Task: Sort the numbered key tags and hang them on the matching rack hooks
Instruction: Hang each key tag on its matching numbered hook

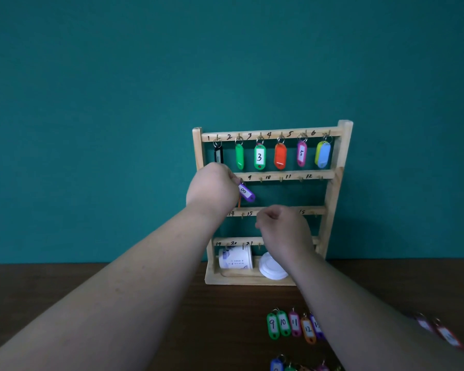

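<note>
A wooden rack (343, 145) with numbered hook rows stands against the teal wall. Its top row carries tags on hooks 1 to 6, among them a green tag marked 3 (259, 156) and a pink tag marked 5 (301, 153). My left hand (212, 187) pinches the ring of a purple tag marked 8 (246, 193) at the left end of the second row; the tag hangs tilted. An orange tag edge shows under that hand. My right hand (281, 231) is closed in front of the third row, and whether it holds anything is hidden.
A row of loose tags marked 9 (272, 324), 10, 11, 12 lies on the dark table; more tags (445, 333) lie at right and at the bottom edge. A white cup (235, 258) and white lid (269, 265) rest in the rack's base tray.
</note>
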